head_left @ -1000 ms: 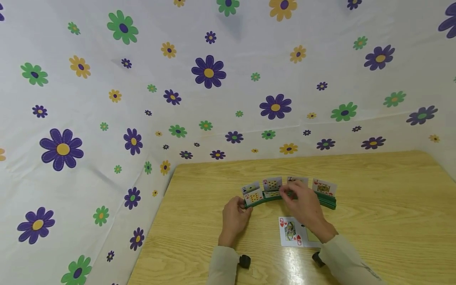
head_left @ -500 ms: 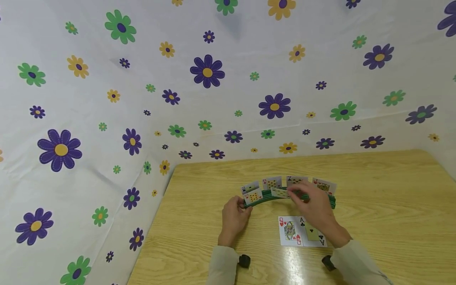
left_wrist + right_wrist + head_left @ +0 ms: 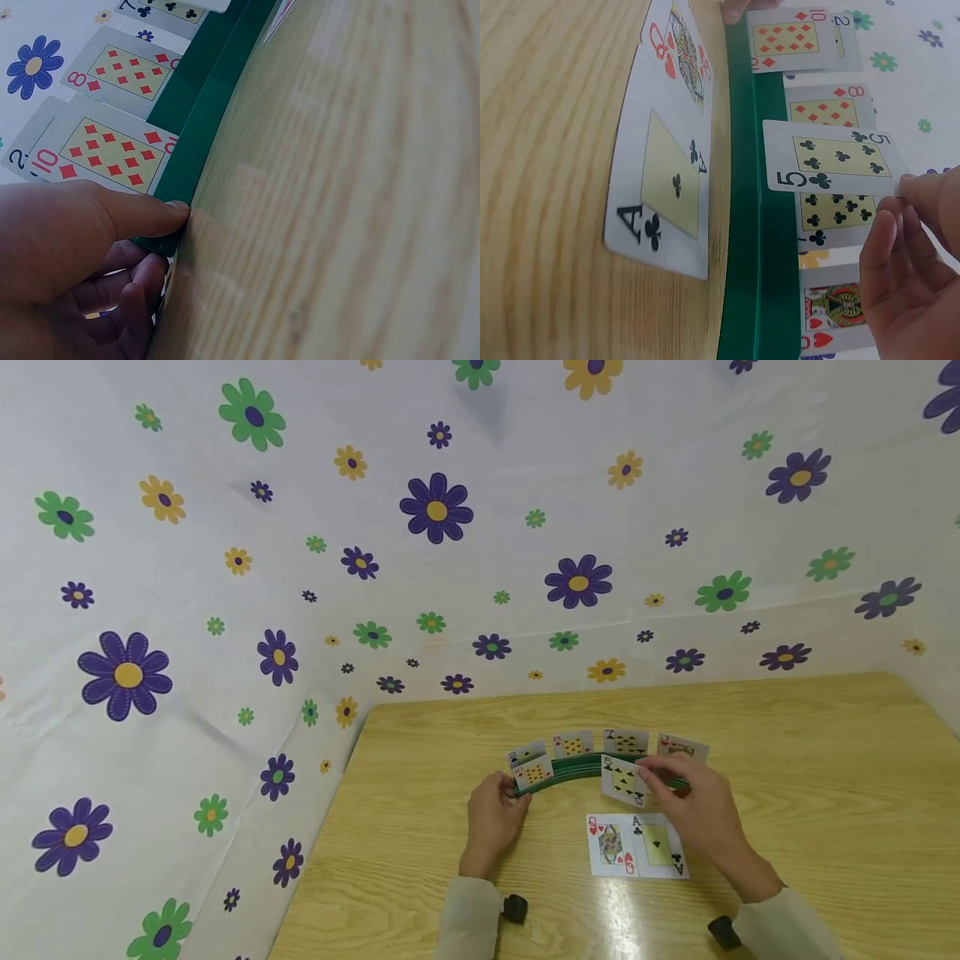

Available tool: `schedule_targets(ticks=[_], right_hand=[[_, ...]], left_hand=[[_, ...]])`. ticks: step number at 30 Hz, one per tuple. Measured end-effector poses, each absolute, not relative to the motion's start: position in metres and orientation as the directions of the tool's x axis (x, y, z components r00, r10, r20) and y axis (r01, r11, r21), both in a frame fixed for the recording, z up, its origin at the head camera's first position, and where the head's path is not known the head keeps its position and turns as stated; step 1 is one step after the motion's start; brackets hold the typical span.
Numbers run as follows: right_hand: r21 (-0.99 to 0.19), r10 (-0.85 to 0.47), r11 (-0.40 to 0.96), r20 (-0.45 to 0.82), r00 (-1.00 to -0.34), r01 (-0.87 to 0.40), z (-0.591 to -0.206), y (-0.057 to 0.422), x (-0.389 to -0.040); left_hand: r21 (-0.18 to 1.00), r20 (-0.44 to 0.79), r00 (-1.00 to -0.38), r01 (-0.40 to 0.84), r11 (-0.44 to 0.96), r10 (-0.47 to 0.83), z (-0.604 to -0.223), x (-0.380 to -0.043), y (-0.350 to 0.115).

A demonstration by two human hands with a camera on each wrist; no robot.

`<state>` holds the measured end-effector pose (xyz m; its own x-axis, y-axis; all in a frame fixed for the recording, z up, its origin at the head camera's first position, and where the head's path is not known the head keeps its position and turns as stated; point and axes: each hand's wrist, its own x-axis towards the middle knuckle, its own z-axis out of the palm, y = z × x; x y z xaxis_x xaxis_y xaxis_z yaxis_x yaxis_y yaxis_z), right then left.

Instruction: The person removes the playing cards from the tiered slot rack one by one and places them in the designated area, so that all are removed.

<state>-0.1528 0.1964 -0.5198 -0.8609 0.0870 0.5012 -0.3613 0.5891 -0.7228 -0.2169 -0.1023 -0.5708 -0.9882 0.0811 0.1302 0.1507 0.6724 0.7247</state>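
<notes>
My right hand [image 3: 701, 802] pinches the five of clubs [image 3: 621, 781] by its right edge, between thumb and fingers. The card hovers in front of a curved green card holder [image 3: 576, 767]. At the holder's left end my left hand [image 3: 491, 818] grips it, thumb [image 3: 161, 214] on the front and fingers curled behind. In the front slot stands the ten of diamonds [image 3: 112, 157], partly covering a two [image 3: 525, 750]. The back row shows the eight of diamonds [image 3: 573, 745], the seven of clubs [image 3: 626, 740] and the jack of hearts [image 3: 836, 306].
Face up on the wooden table [image 3: 390, 860], nearer than the holder, lie the queen of hearts [image 3: 610, 845] and the ace of clubs [image 3: 660, 847] side by side. Flower-printed cloth [image 3: 480, 552] hangs behind and to the left. Each wrist wears a small black device [image 3: 515, 910].
My right hand has drawn the five of clubs out of the holder's front slot, rightward and toward me, turning its face to view. The ace is now uncovered. My left hand stays put.
</notes>
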Motion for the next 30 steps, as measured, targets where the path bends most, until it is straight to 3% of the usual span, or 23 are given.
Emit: schedule_targets(ticks=[9, 30], right_hand=[[-0.736, 0.124, 0.591, 0.488, -0.864, -0.331, -0.524, 0.215, -0.143], [-0.771, 0.203, 0.623, 0.328, -0.923, -0.137, -0.539, 0.247, -0.128]], left_hand=[[0.714, 0.133, -0.988, 0.151, 0.684, 0.079, -0.571, -0.219, -0.102], [0.71, 0.128, -0.988, 0.152, 0.687, 0.087, -0.573, -0.218, -0.102]])
